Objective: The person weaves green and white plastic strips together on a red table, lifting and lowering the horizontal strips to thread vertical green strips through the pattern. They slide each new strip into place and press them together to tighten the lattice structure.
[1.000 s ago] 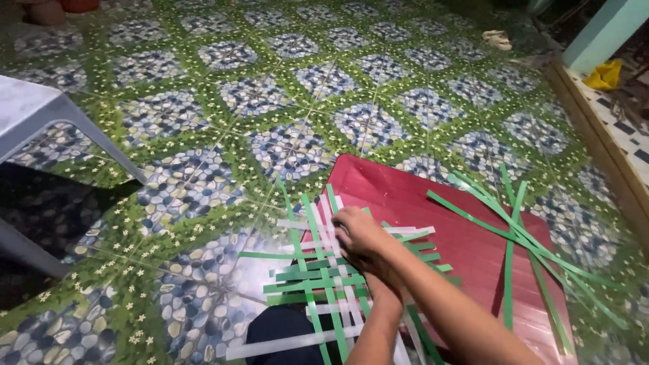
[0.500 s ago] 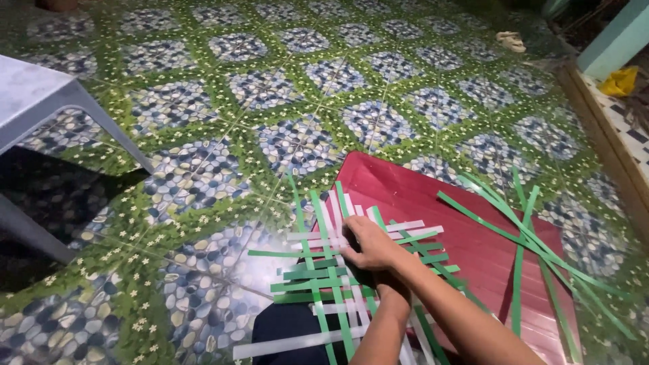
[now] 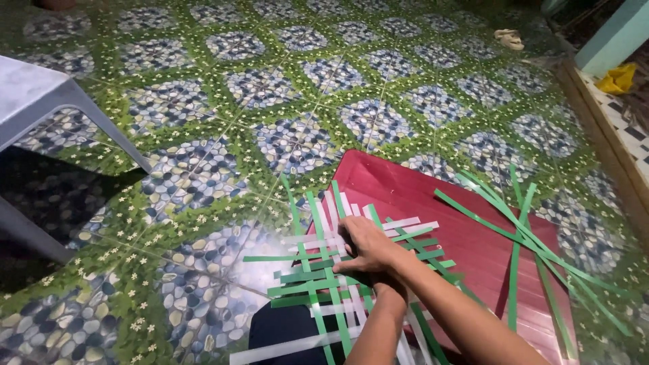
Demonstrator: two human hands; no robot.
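The loosely crossed strips could slide apart if pressure eases, since nothing else pins them. The woven mat of green and white strips [image 3: 338, 277] lies on the red board [image 3: 473, 236], directly under both hands: right hand [image 3: 365, 247] flat, fingers spread; left hand [image 3: 382, 280] hidden beneath, grip unclear.

Green/white strip weave [image 3: 338, 277] flat on red board [image 3: 473, 223].

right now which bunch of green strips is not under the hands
The loose strips fanned out on the right of the red sheet. The hands press on the other bunch, the woven mat, where green crosses white.
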